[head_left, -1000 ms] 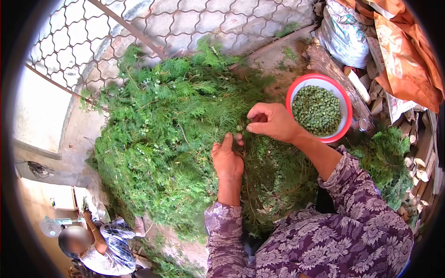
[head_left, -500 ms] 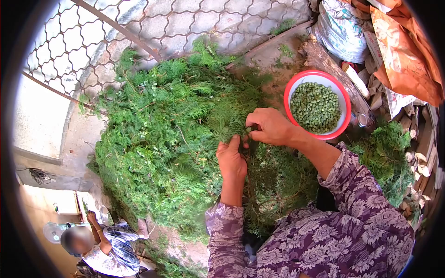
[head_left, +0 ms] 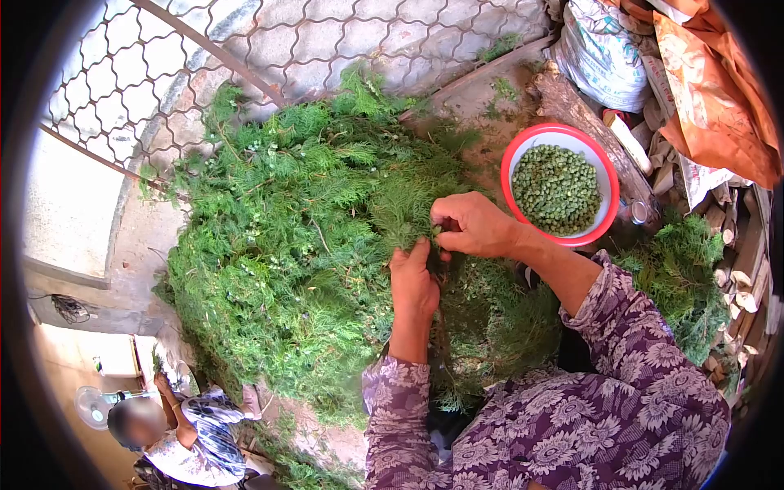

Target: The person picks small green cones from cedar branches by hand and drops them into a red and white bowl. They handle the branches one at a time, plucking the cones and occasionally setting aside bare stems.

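Note:
My left hand (head_left: 414,286) is closed on a green sprig (head_left: 400,214) at the right side of a large heap of feathery green branches (head_left: 278,245). Close beside it, my right hand (head_left: 474,226) is pinched at the same sprig, its fingertips almost touching those of my left hand. Anything small between the right fingertips is too hidden to make out. Right of my right hand stands a white bowl with a red rim (head_left: 508,157), holding many small green cones (head_left: 555,188).
Wire mesh (head_left: 327,41) runs behind the heap. At the right lie a log (head_left: 584,114), a white sack (head_left: 600,61), orange sheeting (head_left: 719,90), split wood (head_left: 747,269) and more branches (head_left: 682,269). Another person (head_left: 184,433) sits at the lower left near a fan (head_left: 94,407).
My left hand has shifted slightly to the right. My right hand has moved a little, and the branches below my hands have shifted.

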Demonstrator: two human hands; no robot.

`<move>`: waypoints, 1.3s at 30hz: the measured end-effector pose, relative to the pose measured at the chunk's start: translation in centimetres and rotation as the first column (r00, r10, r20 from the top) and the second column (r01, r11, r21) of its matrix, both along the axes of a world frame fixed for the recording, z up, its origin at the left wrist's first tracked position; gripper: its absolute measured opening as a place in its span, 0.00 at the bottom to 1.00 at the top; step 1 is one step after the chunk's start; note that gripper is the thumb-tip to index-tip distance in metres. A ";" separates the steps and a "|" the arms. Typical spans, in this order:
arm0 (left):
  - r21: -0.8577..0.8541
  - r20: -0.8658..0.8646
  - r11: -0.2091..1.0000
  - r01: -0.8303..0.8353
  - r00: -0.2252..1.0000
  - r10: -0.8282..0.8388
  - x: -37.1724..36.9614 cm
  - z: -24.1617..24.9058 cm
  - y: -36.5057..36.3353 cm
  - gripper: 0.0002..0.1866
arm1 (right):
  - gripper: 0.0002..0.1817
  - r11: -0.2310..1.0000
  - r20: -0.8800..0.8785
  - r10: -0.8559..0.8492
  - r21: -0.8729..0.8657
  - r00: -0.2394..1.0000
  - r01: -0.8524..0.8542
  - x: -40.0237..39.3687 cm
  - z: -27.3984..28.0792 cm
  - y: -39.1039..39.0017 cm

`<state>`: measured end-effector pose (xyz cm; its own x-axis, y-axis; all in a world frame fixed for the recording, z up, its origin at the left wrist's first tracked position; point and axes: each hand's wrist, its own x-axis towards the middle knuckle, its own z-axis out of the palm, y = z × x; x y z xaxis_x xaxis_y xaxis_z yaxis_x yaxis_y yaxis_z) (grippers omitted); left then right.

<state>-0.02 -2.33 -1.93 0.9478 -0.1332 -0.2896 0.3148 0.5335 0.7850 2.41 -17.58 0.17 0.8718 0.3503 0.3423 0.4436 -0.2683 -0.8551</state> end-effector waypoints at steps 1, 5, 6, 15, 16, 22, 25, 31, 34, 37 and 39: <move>0.000 0.000 1.000 0.000 1.000 0.000 0.0 0.0 0.0 0.09 | 0.08 1.000 0.000 0.000 0.000 1.000 0.000 0.0 0.3 -0.1; 0.035 0.029 0.999 0.014 0.999 -0.015 0.0 -0.1 -0.1 0.08 | 0.10 0.994 -0.038 -0.046 -0.102 0.998 0.042 0.1 0.6 -0.6; 0.048 0.038 0.999 0.006 0.999 -0.008 -0.1 -0.3 -0.2 0.08 | 0.10 0.992 -0.035 -0.053 -0.119 0.998 0.049 0.2 0.5 -0.6; 0.161 -0.012 0.982 0.100 0.995 -0.099 0.3 0.0 0.5 0.08 | 0.08 0.997 -0.103 -0.072 -0.037 0.992 0.069 -0.3 0.4 0.0; 0.160 -0.012 0.982 0.100 0.995 -0.099 0.3 0.2 0.5 0.08 | 0.08 0.997 -0.102 -0.072 -0.038 0.992 0.069 -0.2 0.4 0.0; 0.037 -0.041 0.999 0.009 0.999 -0.007 0.6 0.4 0.5 0.09 | 0.09 0.981 -0.113 -0.185 0.031 0.976 0.189 0.0 -0.5 0.4; 0.035 0.013 0.998 0.048 0.999 -0.048 0.6 0.4 0.4 0.09 | 0.10 0.902 0.305 -0.337 -0.166 0.891 0.398 0.4 -0.9 0.2; 0.126 -0.044 0.990 0.071 0.997 -0.066 0.1 0.3 0.8 0.08 | 0.11 0.578 -0.564 0.103 0.704 0.819 0.412 2.1 1.6 -3.8; 0.216 -0.024 0.972 0.092 0.996 -0.089 0.0 -0.2 0.4 0.08 | 0.13 0.695 -0.498 0.240 0.688 0.834 0.211 1.6 1.7 -2.9; 0.337 -0.002 0.935 0.108 0.993 -0.114 0.0 -0.5 0.0 0.08 | 0.10 0.879 -0.332 0.139 0.475 0.933 0.038 0.9 1.0 -1.5; 0.326 0.023 0.942 0.078 0.996 -0.090 -0.2 -0.1 -0.4 0.06 | 0.11 0.978 -0.242 0.025 0.206 0.970 0.026 0.4 1.2 -1.1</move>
<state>-0.19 -2.72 -2.02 0.9482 -0.1175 -0.2952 0.3148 0.2214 0.9230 2.79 -18.63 1.39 0.9376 0.2938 0.1862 0.2168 -0.0751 -0.9733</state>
